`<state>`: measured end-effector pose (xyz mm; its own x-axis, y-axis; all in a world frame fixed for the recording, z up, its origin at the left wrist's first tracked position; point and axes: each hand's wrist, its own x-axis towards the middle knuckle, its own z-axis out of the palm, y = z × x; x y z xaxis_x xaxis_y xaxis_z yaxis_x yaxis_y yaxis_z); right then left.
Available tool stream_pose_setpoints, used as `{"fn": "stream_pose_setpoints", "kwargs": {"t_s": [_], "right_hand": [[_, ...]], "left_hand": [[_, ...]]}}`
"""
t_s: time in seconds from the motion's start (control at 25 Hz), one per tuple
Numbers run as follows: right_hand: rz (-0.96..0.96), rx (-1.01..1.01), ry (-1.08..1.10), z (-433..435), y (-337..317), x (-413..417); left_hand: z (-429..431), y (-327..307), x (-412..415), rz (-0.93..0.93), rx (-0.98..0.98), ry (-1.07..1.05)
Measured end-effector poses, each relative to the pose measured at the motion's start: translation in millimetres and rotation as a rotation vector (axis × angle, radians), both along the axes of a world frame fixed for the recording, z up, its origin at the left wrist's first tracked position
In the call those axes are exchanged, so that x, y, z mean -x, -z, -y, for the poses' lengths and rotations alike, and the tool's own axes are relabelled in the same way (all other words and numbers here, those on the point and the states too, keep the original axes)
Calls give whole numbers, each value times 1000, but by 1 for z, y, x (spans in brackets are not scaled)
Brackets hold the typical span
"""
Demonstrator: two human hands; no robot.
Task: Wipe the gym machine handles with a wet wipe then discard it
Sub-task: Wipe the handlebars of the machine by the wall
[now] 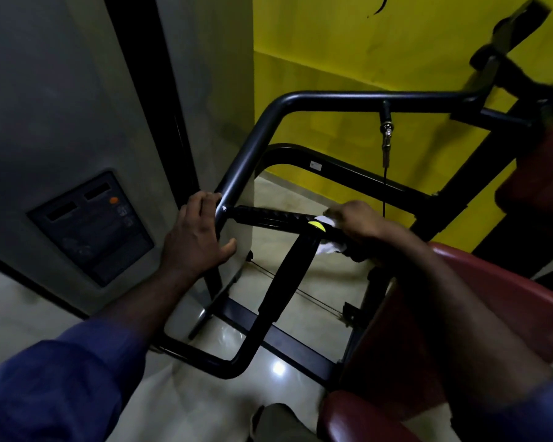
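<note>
We have the wet wipe point(329, 247) bunched in our right hand point(356, 223), fingers curled round it and round the right end of the horizontal grip point(268, 217), just past the yellow end cap point(317, 225). That grip's long axis runs left to right between our two hands, so the bare length lies to the left of the wiping fingers, toward our left hand point(196, 232). The left hand hooks its fingers over the frame tube point(246, 148) where the grip joins it, thumb splayed wide below; we judge it is only steadying the machine. A second grip point(283, 282) drops from the cap toward us, its axis nearly square to the first. The right hand is the nearer to both, so we expect a leftward slide along the bar next.
</note>
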<state>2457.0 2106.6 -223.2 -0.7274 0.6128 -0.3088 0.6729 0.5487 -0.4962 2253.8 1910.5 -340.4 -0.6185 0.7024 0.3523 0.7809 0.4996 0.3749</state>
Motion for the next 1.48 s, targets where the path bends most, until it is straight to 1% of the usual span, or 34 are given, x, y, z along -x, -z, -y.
{"fn": "stream_pose_setpoints", "kwargs": {"t_s": [0.04, 0.08, 0.12, 0.16, 0.2, 0.24, 0.28, 0.32, 0.36, 0.4, 0.48, 0.52, 0.56, 0.6, 0.64, 0.72, 0.84, 0.88, 0.92, 1.0, 1.04, 1.08, 1.16, 1.32, 1.4, 1.44, 1.48], "right_hand": [[37, -16, -48, -1, -3, 2], [83, -137, -88, 3, -1, 1], [45, -326, -111, 12, 12, -4], [-40, -528, -105, 29, 24, -11], [-101, -614, -54, 45, 35, -18], [-151, -641, -18, 52, 40, -23], [-160, -624, -34, 48, 38, -23], [-180, -639, -96, 38, 41, -20], [-198, -574, -116, 27, 37, -15], [-211, -396, -76, 15, 31, -10], [-146, -68, 58, 1, 20, -4], [-122, 33, 146, -3, 23, -4], [-132, 164, 266, -1, 30, -5], [-187, 259, 368, 3, 38, -8], [-250, 332, 443, 7, 47, -12], [-420, 394, 525, 12, 67, -24], [-858, 588, 760, 15, 68, -36], [-977, 629, 788, 12, 66, -41], [-1051, 667, 761, 10, 61, -45], [-1130, 740, 618, 14, 52, -53], [-1136, 726, 552, 20, 51, -55], [-1098, 616, 461, 27, 50, -57], [-1016, 253, 336, 38, 59, -59], [-967, -227, 253, 40, 63, -64], [-824, -458, 58, 32, 62, -67], [-734, -511, -28, 30, 65, -66], [-651, -530, -48, 32, 67, -60]], "left_hand": [[0, 0, 0, -4, 1, 2], [0, 0, 0, -4, 3, 3], [0, 0, 0, -1, 3, -1], [0, 0, 1, 6, 0, -5], [0, 1, 1, 13, -2, -6], [-1, 1, 1, 18, -4, -4], [-1, 2, 2, 19, -2, -1], [-1, 2, 2, 19, 2, 1], [-1, 2, 2, 20, 1, 2], [-1, 1, 3, 19, -2, 4], [-1, 2, 3, 23, -6, 4], [-1, 2, 3, 28, -9, 2], [-1, 2, 3, 35, -14, 2], [-1, 2, 3, 41, -22, 2], [-1, 2, 3, 43, -34, 3], [-1, 3, 3, 46, -52, 12], [-2, 5, 5, 53, -65, 16], [-2, 6, 6, 52, -63, 14], [-2, 7, 6, 50, -65, 15], [-2, 7, 6, 50, -76, 20], [-2, 7, 6, 51, -81, 22], [-2, 8, 6, 52, -84, 23], [-2, 8, 6, 49, -81, 19], [-2, 9, 7, 38, -77, 19], [-2, 9, 9, 38, -81, 27], [-2, 9, 9, 41, -85, 31], [-2, 9, 9, 45, -87, 34]]}}
